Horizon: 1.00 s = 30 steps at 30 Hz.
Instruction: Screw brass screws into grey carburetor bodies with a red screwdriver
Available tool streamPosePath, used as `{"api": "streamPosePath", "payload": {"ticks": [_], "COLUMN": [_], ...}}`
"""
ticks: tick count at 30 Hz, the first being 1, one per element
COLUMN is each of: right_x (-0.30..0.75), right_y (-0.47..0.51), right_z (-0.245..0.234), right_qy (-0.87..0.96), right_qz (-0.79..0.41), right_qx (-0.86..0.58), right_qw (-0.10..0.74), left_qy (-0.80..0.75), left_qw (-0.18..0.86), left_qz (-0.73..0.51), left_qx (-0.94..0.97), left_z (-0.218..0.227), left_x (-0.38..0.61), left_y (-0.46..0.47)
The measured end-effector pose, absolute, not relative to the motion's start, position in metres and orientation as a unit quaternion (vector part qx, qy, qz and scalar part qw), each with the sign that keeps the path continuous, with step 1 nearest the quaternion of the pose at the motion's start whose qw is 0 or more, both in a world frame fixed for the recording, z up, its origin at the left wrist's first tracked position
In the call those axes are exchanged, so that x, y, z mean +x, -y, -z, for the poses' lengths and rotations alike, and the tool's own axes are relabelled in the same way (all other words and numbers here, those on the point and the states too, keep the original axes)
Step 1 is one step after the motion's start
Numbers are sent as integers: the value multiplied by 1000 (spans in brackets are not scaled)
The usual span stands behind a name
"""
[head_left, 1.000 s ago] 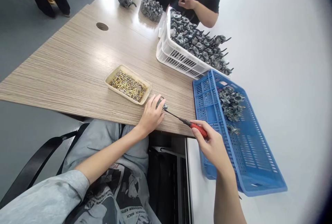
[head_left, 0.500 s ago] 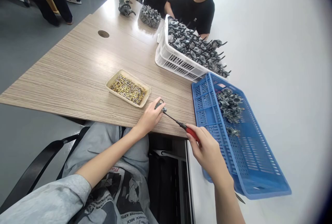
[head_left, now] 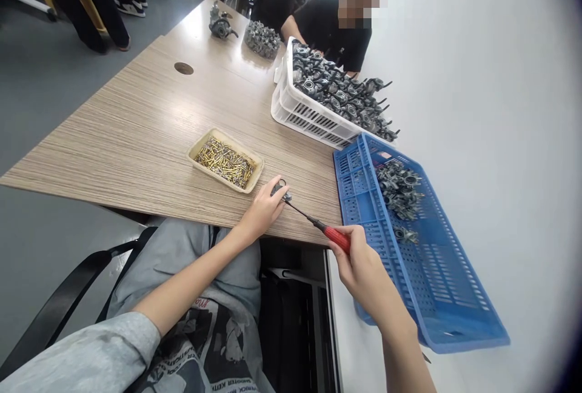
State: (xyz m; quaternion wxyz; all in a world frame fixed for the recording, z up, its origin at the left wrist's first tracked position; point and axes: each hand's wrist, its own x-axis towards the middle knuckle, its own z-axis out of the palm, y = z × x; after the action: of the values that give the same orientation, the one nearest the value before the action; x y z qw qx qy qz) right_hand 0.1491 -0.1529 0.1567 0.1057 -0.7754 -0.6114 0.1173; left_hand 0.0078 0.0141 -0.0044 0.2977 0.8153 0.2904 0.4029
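My left hand [head_left: 264, 210] is closed around a small grey metal part [head_left: 286, 193] with a round opening, held down at the table's near edge. In my right hand [head_left: 360, 259] is a screwdriver [head_left: 337, 238] with a red handle and a long dark shaft. Its tip meets the metal part beside my left fingers; the exact contact spot is too small to make out. Just left of my left hand stands a shallow cream tray [head_left: 194, 161] filled with small brass-coloured pieces [head_left: 224, 160].
Right of my hands, a blue crate [head_left: 436, 320] contains metal castings [head_left: 400, 190]. Behind it a white crate [head_left: 309, 126] is heaped with carburetor-like parts [head_left: 341, 93]. A clear container of parts [head_left: 262, 39] and one assembly [head_left: 221, 24] stand farther back. A person [head_left: 336, 23] sits beyond.
The fingers of my right hand have shifted on the screwdriver, leaving more of its red handle showing. My left hand keeps its hold on the metal part. The view has tilted slightly.
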Motion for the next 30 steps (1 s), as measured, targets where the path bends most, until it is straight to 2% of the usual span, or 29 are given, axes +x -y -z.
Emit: {"api": "streamPosePath", "payload": {"ticks": [5,10,15,20,25,30], "right_x": [149,147,148,147,148,148], "right_y": [153,154,151,152,152,154], "right_z": [-151,-150,-149,-149,-147,-147], "right_qy": [588,607,567,594,555,594], "right_qz": [-61,-95,-58,-108,-52,-110], "right_qx": [-802,-780,-816,-785,-824,-784], "right_qw": [87,119,100,141,100,143], "left_qy": [-290,-290,-290,-288,-290,-294], "left_qw": [300,296,292,295,299,300], "left_qz": [-402,-404,-405,-405,-406,-403], "left_qx": [815,816,816,816,813,813], "left_z": [6,8,7,7,7,4], "left_x": [8,9,9,9,9,9], "left_y": [-15,-15,-14,-15,-15,-14]}}
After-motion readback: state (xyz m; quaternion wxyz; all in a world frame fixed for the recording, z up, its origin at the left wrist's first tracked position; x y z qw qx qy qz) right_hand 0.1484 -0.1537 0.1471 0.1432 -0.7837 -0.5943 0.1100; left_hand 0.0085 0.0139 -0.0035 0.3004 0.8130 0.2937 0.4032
